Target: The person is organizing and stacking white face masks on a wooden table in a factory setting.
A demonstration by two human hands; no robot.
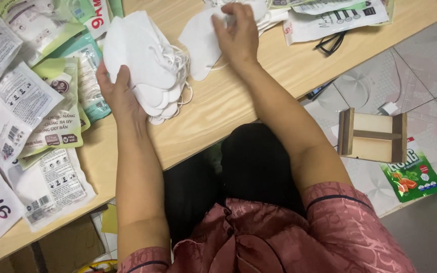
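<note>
A stack of masks (142,65) lies on the worktop (218,111). Left of the stack lie packets (36,111). Right of it lies a single mask (201,43), and well right, on the floor, a wooden stand (373,134).

Left hand (119,93) cupped, fingers curled upward; right hand (237,36) reaches forward, fingertips pinched together.

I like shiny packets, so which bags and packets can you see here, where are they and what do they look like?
Flat pouches: piled at the table's left by the left hand, white, pale green and teal.
White pouches: table's top right, flat, beyond the right hand.
Green packet: on the floor at right, small, with orange pictures.
</note>
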